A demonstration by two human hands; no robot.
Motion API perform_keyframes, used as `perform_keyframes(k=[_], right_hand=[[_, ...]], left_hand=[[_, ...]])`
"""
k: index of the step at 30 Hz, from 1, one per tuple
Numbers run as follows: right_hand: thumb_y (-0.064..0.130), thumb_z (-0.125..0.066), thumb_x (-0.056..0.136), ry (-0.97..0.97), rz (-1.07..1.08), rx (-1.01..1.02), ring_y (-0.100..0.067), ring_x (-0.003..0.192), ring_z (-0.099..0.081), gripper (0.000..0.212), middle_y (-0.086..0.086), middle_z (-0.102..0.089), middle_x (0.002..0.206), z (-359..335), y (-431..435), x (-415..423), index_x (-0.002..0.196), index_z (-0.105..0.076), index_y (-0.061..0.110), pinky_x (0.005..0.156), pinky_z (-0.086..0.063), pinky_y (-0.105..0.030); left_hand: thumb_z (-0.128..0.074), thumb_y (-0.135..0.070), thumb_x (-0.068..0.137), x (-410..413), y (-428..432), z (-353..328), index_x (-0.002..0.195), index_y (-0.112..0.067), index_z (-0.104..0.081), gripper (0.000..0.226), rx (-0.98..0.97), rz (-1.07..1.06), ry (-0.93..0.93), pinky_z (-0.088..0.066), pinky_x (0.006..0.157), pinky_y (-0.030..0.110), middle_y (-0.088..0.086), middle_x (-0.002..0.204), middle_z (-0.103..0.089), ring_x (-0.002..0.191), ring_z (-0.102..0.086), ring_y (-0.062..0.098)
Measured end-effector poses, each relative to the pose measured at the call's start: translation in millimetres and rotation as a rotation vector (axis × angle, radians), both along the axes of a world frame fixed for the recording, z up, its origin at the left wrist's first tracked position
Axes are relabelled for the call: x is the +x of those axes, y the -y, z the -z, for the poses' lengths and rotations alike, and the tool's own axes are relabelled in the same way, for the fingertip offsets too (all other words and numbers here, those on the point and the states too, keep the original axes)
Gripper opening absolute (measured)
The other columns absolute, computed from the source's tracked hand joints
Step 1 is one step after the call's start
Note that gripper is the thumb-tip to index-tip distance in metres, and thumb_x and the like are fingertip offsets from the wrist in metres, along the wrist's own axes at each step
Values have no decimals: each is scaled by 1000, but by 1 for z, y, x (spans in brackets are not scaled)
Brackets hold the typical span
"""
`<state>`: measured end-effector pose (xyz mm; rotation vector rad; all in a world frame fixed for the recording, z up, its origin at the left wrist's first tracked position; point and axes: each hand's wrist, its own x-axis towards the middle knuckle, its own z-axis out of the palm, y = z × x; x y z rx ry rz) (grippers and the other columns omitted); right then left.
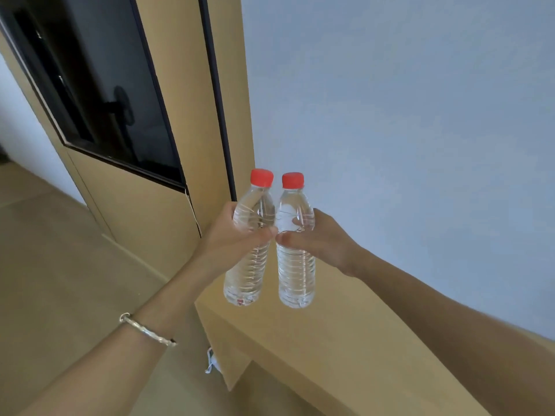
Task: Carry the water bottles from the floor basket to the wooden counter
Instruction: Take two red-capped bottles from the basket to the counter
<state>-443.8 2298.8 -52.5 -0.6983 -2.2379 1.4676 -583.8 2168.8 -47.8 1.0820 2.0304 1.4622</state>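
Your left hand (235, 238) grips the left water bottle (244, 274) around its middle; your right hand (322, 240) grips the right water bottle (295, 274) the same way. Both bottles sit mid-frame, red caps up, just beside each other, held in the air over the wooden counter (345, 340) at lower right.

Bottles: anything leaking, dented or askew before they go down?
Nothing stands out. Red caps on, no drips. The left hand holds the left bottle slightly tilted; the right hand holds the right bottle near upright, above the wooden counter.
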Motion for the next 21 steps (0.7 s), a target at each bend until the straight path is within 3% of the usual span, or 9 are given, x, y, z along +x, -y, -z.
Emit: perform_keyframes(k=[2, 5, 8, 13, 17, 19, 21], right_hand=[[57, -77, 56, 45, 14, 28, -11, 92, -69, 55, 8, -71, 97, 10, -19, -15, 101, -65, 29, 89, -54, -41], [41, -77, 67, 70, 3, 59, -14, 89, -70, 31, 4, -73, 92, 21, -47, -31, 95, -68, 27, 88, -54, -42], [28, -78, 73, 63, 9, 64, -17, 88, -70, 23, -1, -73, 91, 34, -78, -45, 93, -68, 23, 88, -54, -41], [22, -80, 74, 9, 12, 9, -14, 90, -70, 27, 0, -73, 95, 61, -128, -75, 97, -67, 21, 88, -54, -35], [11, -77, 76, -22, -5, -20, -14, 83, -69, 20, 0, -71, 86, 75, -155, -107, 91, -65, 16, 80, -53, -29], [11, -78, 73, 8, 21, -27, -12, 79, -68, 22, 2, -71, 83, 90, -167, -123, 89, -65, 17, 78, -53, -29], [23, -81, 66, 73, 58, -29, -10, 80, -68, 35, 7, -70, 87, 111, -180, -139, 96, -62, 21, 80, -54, -33]], left_hand=[[-81, -49, 54, -19, -20, 10, 107, -29, -54, 63, -33, 35, -9, -55, 84, 38, -12, 98, -68, 93, -67, 8], [-84, -53, 47, -46, -58, 31, 110, -27, -54, 74, -92, 81, 9, -56, 83, 40, -9, 101, -68, 96, -67, 10], [-87, -58, 46, -72, -98, 55, 110, -28, -57, 77, -135, 145, 30, -55, 87, 48, -6, 105, -70, 99, -69, 14], [-88, -56, 50, -105, -149, 76, 113, -26, -58, 75, -158, 200, 41, -53, 91, 49, -5, 110, -69, 105, -67, 14], [-84, -34, 59, -134, -182, 86, 105, -22, -61, 53, -175, 210, 31, -52, 92, 47, -2, 103, -71, 100, -68, 16], [-82, -32, 55, -147, -196, 95, 107, -24, -58, 57, -197, 180, 49, -53, 91, 49, -2, 102, -69, 99, -67, 17], [-79, -32, 51, -164, -210, 110, 111, -28, -54, 65, -221, 163, 81, -52, 91, 50, -3, 105, -67, 100, -65, 18]])
